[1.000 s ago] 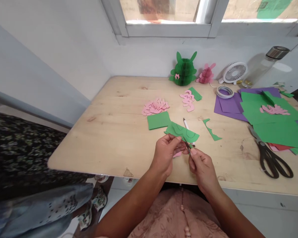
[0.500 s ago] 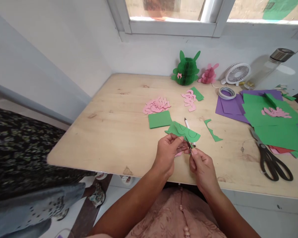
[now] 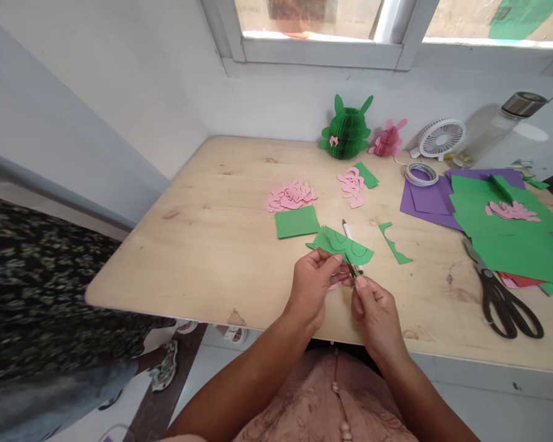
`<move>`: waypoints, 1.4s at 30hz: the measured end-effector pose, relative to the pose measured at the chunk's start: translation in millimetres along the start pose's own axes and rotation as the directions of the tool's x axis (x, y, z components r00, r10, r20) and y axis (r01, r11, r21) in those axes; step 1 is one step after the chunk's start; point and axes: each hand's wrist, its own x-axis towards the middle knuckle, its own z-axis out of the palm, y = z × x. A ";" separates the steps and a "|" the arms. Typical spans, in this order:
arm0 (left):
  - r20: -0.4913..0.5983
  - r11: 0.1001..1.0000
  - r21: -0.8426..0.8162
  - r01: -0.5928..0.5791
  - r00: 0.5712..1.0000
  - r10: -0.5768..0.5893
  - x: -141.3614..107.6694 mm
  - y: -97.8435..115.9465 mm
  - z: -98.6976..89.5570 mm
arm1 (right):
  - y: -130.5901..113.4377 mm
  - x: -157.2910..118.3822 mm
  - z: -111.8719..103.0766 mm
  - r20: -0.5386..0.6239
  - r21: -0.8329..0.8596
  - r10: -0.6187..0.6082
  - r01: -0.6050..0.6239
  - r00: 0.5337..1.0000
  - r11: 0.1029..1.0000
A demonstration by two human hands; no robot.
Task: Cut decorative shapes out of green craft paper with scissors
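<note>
My left hand (image 3: 314,279) pinches the lower left edge of a green paper piece (image 3: 352,247) with curved outlines drawn on it. My right hand (image 3: 375,307) is closed around small scissors (image 3: 351,269). Their dark blades meet the paper's lower edge; the handles are hidden by my fingers. Partly behind the paper lies a white pen (image 3: 346,228). A folded green rectangle (image 3: 297,222) rests just beyond my left hand, and a thin green offcut (image 3: 393,244) lies to the right.
Pink paper cutouts (image 3: 291,196) are piled farther back. Large black-handled scissors (image 3: 501,294) lie at right beside green sheets (image 3: 511,252). Along the wall stand a green honeycomb paper figure (image 3: 345,135), a small pink one (image 3: 388,140), a white fan (image 3: 441,138) and a bottle (image 3: 498,132). Someone stands at left.
Both hands and the paper stay almost in place, with the scissors still at the paper's edge. The person at left has shifted, their feet and clothing now placed differently.
</note>
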 end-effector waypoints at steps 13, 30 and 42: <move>-0.003 1.000 -0.029 0.005 1.000 -0.005 0.5 -1.6 2.9 | -0.5 0.3 -1.3 -0.008 0.029 -0.003 0.003 1.000 1.000; -0.020 1.000 -0.009 -0.013 1.000 0.013 0.1 0.1 6.8 | 2.0 3.3 -2.2 -0.014 0.079 0.004 -0.003 1.000 0.997; -0.033 1.000 0.018 0.005 0.999 -0.004 1.2 0.3 7.8 | 2.4 4.8 -1.3 -0.020 0.088 0.014 -0.013 1.000 0.996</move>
